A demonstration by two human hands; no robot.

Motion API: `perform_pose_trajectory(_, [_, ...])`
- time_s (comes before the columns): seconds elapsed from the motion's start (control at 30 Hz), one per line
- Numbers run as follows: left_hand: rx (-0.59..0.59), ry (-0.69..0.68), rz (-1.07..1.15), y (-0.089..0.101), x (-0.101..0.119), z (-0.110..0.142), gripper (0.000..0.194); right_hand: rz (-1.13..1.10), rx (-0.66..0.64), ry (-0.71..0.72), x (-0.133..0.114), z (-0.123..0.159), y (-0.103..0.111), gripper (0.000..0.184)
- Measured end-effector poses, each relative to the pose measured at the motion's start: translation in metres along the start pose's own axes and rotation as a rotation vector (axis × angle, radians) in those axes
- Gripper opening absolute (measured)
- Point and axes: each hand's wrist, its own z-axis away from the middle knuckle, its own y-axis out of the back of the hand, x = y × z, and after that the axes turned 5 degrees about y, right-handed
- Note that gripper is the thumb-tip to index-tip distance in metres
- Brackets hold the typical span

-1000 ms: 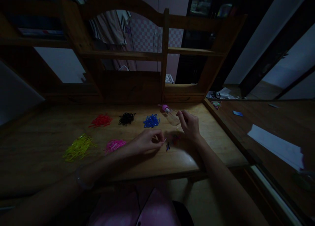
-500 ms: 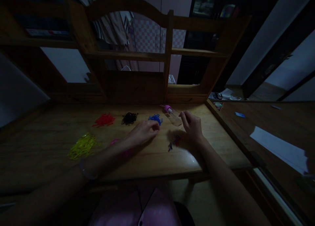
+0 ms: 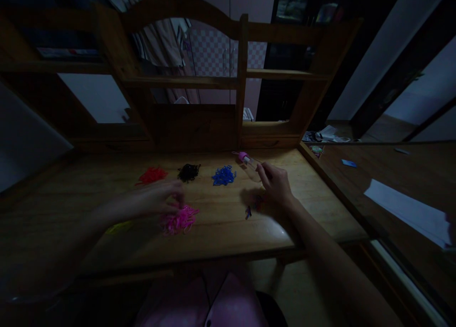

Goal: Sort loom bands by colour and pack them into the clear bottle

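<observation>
My left hand (image 3: 160, 197) is smeared by motion above a pile of pink rubber bands (image 3: 180, 219), its fingertips near the pile's upper edge. Whether the fingers hold anything is unclear. My right hand (image 3: 276, 180) is closed in a pinch beside a clear bottle with a pink cap (image 3: 244, 157), which lies on its side. What the pinch holds is too small and dark to make out. Below it lie small dark and reddish pieces (image 3: 248, 212). Blue bands (image 3: 224, 175), black bands (image 3: 188, 172) and red bands (image 3: 152, 175) form separate piles farther back.
Yellow bands (image 3: 119, 227) are partly hidden under my left forearm. A wooden shelf unit (image 3: 185, 82) rises at the back of the wooden desk (image 3: 213, 244). On the brown surface to the right lie white paper (image 3: 406, 213) and a small blue card (image 3: 348, 163).
My left hand has swung from beside the right hand, past the blue pile, leftward to above the pink bands, uncovering the blue pile. My right hand stays pinched near the bottle.
</observation>
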Motion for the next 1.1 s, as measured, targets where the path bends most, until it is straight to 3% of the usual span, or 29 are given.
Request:
perform_pose_trajectory(0.07, [-0.027, -0.069, 0.022, -0.005, 0.023, -0.013, 0.017, -0.005, 0.003, -0.006, 0.000, 0.000, 0.000, 0.030])
perform_pose_trajectory(0.2, [0.061, -0.236, 0.144, -0.027, 0.079, -0.046, 0.017, 0.010, 0.039, -0.020, 0.004, 0.000, 0.001, 0.031])
perform_pose_trajectory(0.33, [0.020, -0.447, 0.225, -0.055, 0.110, -0.076, 0.019, 0.020, 0.058, -0.030, 0.008, -0.002, 0.002, 0.031])
perform_pose_trajectory(0.57, [0.012, -0.476, 0.270, -0.074, 0.118, -0.096, 0.012, 0.003, 0.075, -0.060, 0.010, -0.003, 0.003, 0.033])
perform_pose_trajectory(0.87, [-0.052, -0.403, 0.342, -0.062, 0.120, -0.085, 0.014, 0.007, 0.063, -0.056, 0.010, -0.002, 0.003, 0.033])
perform_pose_trajectory(1.1, [-0.002, -0.406, 0.408, -0.062, 0.118, -0.084, 0.019, 0.008, 0.056, -0.061, 0.009, -0.003, 0.002, 0.034])
